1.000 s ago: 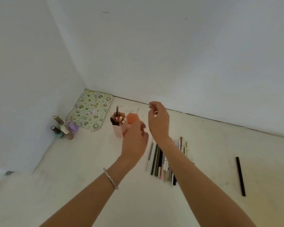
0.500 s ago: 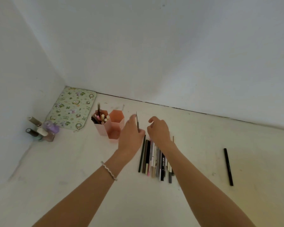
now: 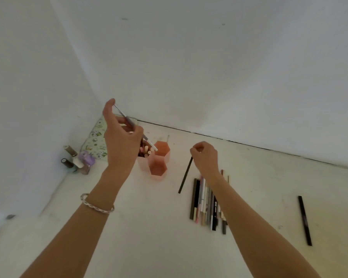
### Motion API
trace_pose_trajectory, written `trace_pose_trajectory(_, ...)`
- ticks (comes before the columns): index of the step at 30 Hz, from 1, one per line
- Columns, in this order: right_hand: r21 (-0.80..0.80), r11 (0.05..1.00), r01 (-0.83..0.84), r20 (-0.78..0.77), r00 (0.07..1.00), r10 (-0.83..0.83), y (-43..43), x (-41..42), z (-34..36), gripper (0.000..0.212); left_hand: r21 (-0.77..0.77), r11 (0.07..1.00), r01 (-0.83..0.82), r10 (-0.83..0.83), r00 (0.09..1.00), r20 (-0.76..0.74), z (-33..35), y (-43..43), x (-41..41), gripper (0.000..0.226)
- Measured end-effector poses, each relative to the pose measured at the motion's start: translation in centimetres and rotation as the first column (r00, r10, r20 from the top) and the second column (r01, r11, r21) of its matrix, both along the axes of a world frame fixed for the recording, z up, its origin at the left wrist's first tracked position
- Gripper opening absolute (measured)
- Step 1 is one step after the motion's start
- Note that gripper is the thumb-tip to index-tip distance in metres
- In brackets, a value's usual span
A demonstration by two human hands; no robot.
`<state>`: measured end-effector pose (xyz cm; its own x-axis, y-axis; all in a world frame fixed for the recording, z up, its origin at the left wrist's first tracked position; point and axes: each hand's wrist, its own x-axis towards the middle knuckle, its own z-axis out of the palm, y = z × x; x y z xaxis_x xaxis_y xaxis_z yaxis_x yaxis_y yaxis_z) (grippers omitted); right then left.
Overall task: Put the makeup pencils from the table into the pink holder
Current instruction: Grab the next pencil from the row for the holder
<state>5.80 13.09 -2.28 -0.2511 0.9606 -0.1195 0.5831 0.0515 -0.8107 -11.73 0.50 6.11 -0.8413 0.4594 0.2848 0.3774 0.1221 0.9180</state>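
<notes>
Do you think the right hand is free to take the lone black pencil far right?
Probably not yet: the right hand holds a dark pencil, though the lone black pencil lies unobstructed.

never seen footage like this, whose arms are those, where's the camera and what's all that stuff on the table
No machine here: a person works with bare hands. One wide-angle camera on the head looks forward and down, so the arms reach in from below. The left hand, bracelet at the wrist, pinches a silver pencil angled down toward the pink holder, one cup of which holds pencils. The right hand grips the top of a dark pencil. On the table lie a row of pencils and one black pencil apart at the right; small bottles and a floral mat sit in the corner.
</notes>
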Motion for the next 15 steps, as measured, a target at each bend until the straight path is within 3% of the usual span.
trace_pose_trajectory(3, 0.038, 0.993, 0.113, -0.173, 0.979, -0.105, 1.3, -0.3, 3.7, 0.007, 0.018, 1.000, 0.004, -0.003, 0.996, -0.095, -0.9, -0.6, -1.2, 0.074)
trace_pose_trajectory(7, 0.090, 0.982, 0.169, -0.299, 0.945, -0.135, 1.3, -0.8, 6.8, 0.011, -0.188, 0.977, 0.099, -0.154, 0.939, -0.306, -3.6, -1.0, -0.7, 0.065)
trace_pose_trajectory(10, 0.126, 0.977, 0.171, -0.356, 0.927, -0.116, 0.5, -1.4, 8.0, 0.013, -0.341, 0.936, 0.083, -0.249, 0.841, -0.481, -5.5, -1.5, 0.0, 0.036)
trace_pose_trajectory(12, 0.149, 0.974, 0.172, -0.393, 0.914, -0.101, -0.1, -1.9, 8.5, 0.013, -0.349, 0.937, 0.006, -0.208, 0.813, -0.543, -6.3, -1.9, 0.0, 0.023)
trace_pose_trajectory(15, 0.220, 0.957, 0.189, -0.498, 0.865, -0.056, -1.2, -3.4, 9.4, 0.012, -0.202, 0.974, -0.104, -0.021, 0.844, -0.536, -5.9, -2.5, -0.8, 0.032)
